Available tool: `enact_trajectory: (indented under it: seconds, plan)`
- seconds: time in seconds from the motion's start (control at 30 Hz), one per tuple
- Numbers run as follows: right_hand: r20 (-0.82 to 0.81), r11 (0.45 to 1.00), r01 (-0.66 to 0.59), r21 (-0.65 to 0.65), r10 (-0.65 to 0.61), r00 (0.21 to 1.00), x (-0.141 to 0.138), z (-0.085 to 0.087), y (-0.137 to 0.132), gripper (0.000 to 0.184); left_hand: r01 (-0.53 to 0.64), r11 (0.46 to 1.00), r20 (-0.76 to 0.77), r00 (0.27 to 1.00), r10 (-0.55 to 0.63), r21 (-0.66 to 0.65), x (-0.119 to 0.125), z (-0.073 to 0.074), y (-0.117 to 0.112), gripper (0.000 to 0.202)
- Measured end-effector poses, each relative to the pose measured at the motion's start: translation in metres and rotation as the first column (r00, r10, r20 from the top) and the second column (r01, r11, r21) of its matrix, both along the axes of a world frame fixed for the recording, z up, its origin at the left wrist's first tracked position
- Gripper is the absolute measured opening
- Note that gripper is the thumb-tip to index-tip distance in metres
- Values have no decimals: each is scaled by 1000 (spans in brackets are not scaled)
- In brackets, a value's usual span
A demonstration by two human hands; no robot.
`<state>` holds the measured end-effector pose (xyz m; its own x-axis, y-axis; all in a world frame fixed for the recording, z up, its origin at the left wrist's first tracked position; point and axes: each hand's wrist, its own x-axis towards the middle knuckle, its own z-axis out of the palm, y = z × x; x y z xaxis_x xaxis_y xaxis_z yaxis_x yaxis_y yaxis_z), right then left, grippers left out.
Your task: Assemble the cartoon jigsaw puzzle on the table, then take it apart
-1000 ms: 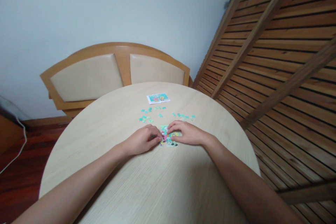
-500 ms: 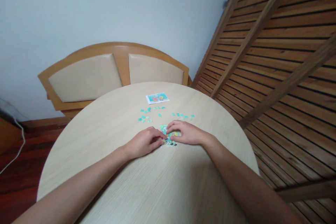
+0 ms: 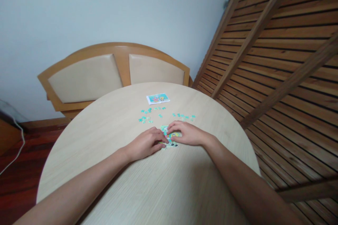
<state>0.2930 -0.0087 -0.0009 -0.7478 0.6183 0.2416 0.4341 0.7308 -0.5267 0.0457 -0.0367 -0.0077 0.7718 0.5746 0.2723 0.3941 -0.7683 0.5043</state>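
A partly joined jigsaw puzzle [image 3: 174, 135], printed with colourful cartoon figures on green, lies flat on the table between my hands. My left hand [image 3: 146, 143] is at its left edge, thumb and fingertips closing on a small green-yellow puzzle piece [image 3: 162, 143] that is mostly covered. From the right, my right hand [image 3: 188, 133] holds the puzzle down, its thumb and fingers curved over it with a gap between them. Parts of the puzzle are hidden under the fingers of both hands.
Loose green puzzle pieces [image 3: 144, 119] lie in a group beyond my left hand, and more pieces [image 3: 184, 116] form a row beyond my right. Farther back rests a picture card [image 3: 158, 98]. The round table [image 3: 169, 190] stands before a padded headboard [image 3: 87, 77]; wooden slats [image 3: 277, 49] lean at right.
The fingers of my left hand have shifted slightly at the puzzle's lower left, and a green-yellow piece shows there between thumb and fingers. My right hand has stayed in place.
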Motion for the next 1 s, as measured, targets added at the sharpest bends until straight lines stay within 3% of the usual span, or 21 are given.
enact_trajectory:
  seconds: [0.5,1.0]
  plan:
    - [12,1000,6,-9,-6,1000,0,-2,0,22,-23,999,-51,998,25,24,-1,3,-2,14]
    - [0,1000,5,-12,-5,1000,0,0,0,22,-99,985,-95,989,112,138,5,2,-4,23]
